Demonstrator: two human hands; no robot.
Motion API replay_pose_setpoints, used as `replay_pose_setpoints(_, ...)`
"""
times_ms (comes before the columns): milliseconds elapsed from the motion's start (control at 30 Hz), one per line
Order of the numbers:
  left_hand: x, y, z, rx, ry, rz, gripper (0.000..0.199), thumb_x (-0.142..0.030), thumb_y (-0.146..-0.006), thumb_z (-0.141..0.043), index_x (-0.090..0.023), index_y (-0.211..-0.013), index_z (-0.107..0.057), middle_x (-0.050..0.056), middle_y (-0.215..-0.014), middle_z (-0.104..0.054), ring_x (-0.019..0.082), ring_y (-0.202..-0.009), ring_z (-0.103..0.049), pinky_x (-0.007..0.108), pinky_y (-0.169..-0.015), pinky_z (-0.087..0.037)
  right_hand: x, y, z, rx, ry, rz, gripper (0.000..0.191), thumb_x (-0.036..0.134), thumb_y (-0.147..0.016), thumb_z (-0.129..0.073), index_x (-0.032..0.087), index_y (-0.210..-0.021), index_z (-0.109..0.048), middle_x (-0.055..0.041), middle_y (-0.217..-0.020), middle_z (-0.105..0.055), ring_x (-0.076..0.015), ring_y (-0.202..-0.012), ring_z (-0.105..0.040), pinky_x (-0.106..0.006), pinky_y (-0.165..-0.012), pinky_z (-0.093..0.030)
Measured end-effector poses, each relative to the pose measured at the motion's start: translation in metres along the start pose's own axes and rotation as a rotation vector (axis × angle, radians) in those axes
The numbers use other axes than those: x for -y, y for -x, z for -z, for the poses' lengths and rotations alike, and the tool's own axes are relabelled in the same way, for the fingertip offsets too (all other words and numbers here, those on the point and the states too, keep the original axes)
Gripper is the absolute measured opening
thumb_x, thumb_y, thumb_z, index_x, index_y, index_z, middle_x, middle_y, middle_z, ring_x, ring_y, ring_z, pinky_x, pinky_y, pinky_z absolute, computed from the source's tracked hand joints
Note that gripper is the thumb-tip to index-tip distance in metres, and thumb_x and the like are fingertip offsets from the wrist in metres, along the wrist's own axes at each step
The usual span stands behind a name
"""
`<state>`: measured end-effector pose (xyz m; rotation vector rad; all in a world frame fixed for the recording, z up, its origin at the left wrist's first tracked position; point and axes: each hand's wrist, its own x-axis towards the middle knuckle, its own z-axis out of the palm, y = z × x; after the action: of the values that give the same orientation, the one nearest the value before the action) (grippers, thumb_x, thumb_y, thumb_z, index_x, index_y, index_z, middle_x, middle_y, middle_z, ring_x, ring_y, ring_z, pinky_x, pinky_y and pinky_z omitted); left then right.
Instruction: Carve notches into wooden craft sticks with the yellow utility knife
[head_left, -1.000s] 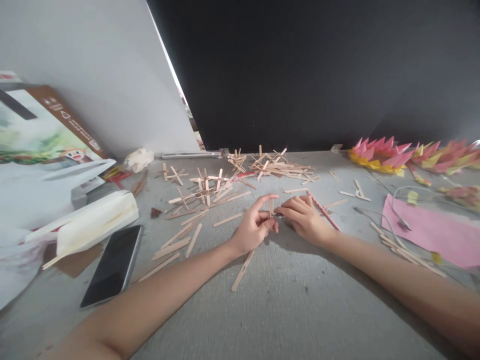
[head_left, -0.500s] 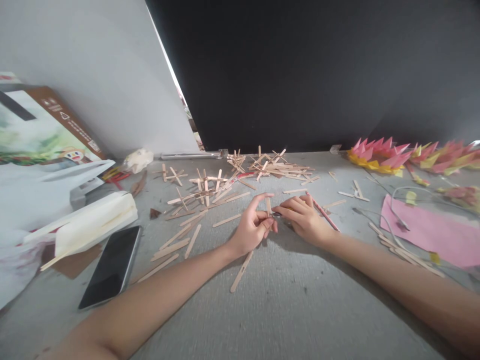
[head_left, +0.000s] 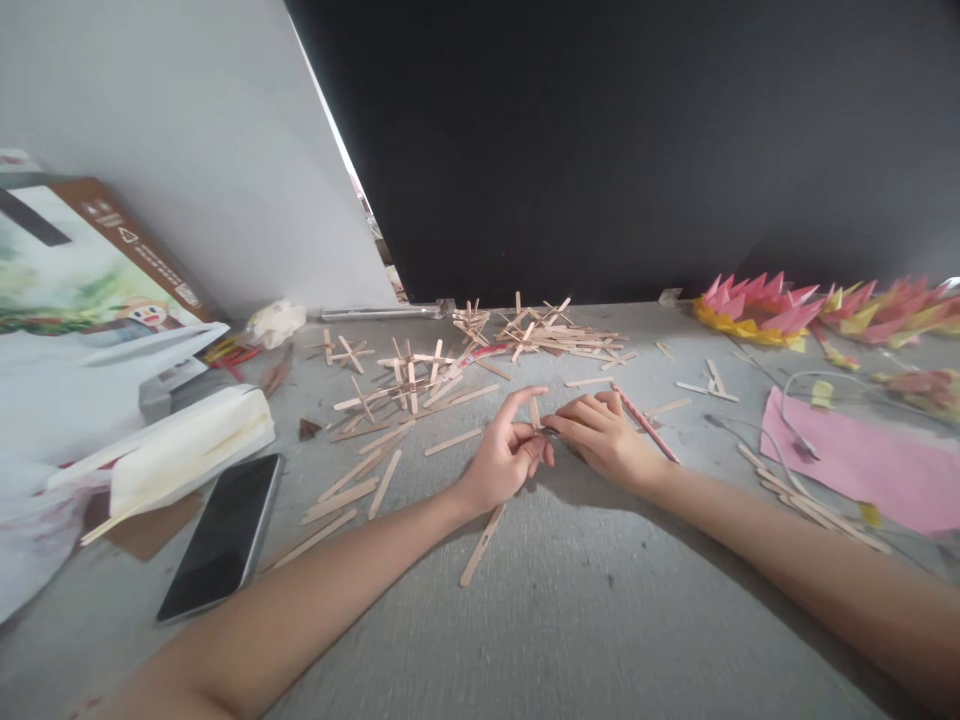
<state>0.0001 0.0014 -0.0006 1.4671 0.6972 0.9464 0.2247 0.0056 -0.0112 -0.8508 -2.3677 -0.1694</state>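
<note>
Near the middle of the grey surface, my left hand pinches a short upright wooden stick, with its index finger raised behind it. My right hand rests just to the right, its fingers closed on a small dark tool whose tip meets the stick; most of that tool is hidden. A slotted wooden stick lies on the surface below my left hand. Beside my right hand is a red pencil-like rod. Loose sticks are spread to the left, and crossed stick pieces stand behind.
A black phone lies at the left, by a cream packet and a white plastic bag. At the right are pink paper, a cable and pink-yellow folded paper rings. A dark panel rises behind.
Both hands keep nearly the same pose. The small stick and the dark tool's tip have shifted very slightly to the left.
</note>
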Motion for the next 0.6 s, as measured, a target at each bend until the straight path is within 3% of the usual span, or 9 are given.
replay_pose_setpoints(267, -0.0041, -0.0002, -0.0001, -0.018, -0.001, -0.001, 0.078, -0.03, -0.102, -0.063, -0.022, -0.169, -0.024, -0.002, -0.071, -0.067, 0.009, -0.051, -0.046, 0.021, -0.053, -0.039, 0.0014, -0.0024, 0.0047, 0.003, -0.011, -0.029, 0.029, 0.013, -0.11, -0.048, 0.024, -0.132, -0.064, -0.0083, -0.11, -0.074, -0.0229, -0.098, -0.063, -0.04, -0.086, -0.034)
replay_pose_setpoints(467, 0.0015, -0.0024, 0.0026, 0.077, -0.054, 0.067, 0.067, -0.027, -0.102, -0.06, -0.023, -0.164, -0.036, -0.002, -0.07, -0.066, 0.008, -0.049, -0.044, 0.019, -0.051, -0.036, 0.0006, -0.0011, 0.0013, 0.01, -0.041, 0.031, 0.028, 0.011, -0.11, -0.046, 0.024, -0.127, -0.065, -0.0063, -0.104, -0.073, -0.0215, -0.099, -0.064, -0.039, -0.087, -0.035)
replay_pose_setpoints(600, 0.0006, -0.0014, 0.0019, 0.047, -0.009, 0.072, 0.066, -0.027, -0.101, -0.061, -0.021, -0.162, -0.037, -0.001, -0.071, -0.067, 0.007, -0.046, -0.043, 0.019, -0.048, -0.034, 0.0025, -0.0015, 0.0015, 0.01, -0.014, 0.026, 0.026, 0.013, -0.11, -0.049, 0.023, -0.128, -0.065, -0.0059, -0.102, -0.073, -0.021, -0.097, -0.064, -0.038, -0.087, -0.034)
